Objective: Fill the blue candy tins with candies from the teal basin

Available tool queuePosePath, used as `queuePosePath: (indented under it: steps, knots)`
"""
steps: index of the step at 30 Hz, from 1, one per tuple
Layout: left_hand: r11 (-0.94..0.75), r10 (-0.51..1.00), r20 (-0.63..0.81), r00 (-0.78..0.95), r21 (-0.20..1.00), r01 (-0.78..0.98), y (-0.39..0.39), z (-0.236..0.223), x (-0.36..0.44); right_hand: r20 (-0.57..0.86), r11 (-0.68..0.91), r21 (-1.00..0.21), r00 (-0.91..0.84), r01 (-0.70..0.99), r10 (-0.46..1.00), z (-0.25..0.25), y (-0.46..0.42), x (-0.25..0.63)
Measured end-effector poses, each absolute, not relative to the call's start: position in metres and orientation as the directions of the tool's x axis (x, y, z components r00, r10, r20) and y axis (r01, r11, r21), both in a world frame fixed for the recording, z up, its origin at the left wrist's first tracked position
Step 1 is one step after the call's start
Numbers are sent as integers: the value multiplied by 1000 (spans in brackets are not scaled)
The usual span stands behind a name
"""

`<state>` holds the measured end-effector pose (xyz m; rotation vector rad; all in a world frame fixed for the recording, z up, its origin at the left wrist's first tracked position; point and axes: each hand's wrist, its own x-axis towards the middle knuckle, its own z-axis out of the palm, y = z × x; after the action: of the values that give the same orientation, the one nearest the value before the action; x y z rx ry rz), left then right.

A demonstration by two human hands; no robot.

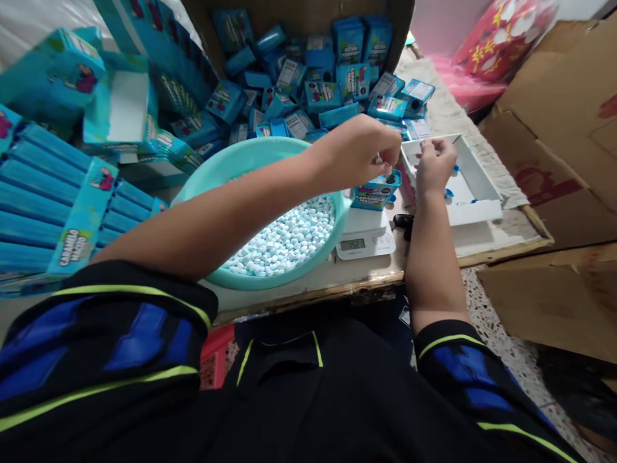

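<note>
My left hand (366, 148) reaches across the tub and hangs just above an open blue candy tin (376, 194). Its fingers are curled closed, and pale candies show between them. The tin is upright on a white kitchen scale (365, 245), whose display appears to read 1521. Over the left part of a shallow white box (475, 209) is my right hand (436, 161), fingers pinched together; what they hold, if anything, is hidden. Small blue caps (449, 193) lie in that box. Beneath my left forearm sits a turquoise tub (260, 281) of white and light blue candies (289, 238).
A cardboard box (308, 8) full of blue candy packs (322, 95) stands at the back. Display cartons (72, 218) are stacked on the left. A black-handled object (402, 222) lies beside the scale. Large cardboard boxes (554, 128) stand on the right, past the table's wooden edge (506, 246).
</note>
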<state>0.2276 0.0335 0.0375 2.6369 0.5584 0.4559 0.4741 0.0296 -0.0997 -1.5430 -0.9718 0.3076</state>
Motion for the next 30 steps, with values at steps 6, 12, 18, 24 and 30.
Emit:
queuePosePath:
  steps: [6,12,18,24,30]
  knots:
    - [-927,300,288,909,313,206,39,15,249,277,74,-948,693,308,666,-89,27,465]
    - [-935,297,301,906,285,211,42,10,246,248,92,-963,704,252,665,-88,28,461]
    - [-871,488,301,819,228,435,27,38,201,216,110,-975,737,191,640,-96,32,463]
    - [-542,816,-88,571,226,810,48,15,138,254,99,-961,680,259,688,-109,41,465]
    - [-643,627,-411,662,206,737,68,-10,128,336,80,-914,628,399,702,-115,43,460]
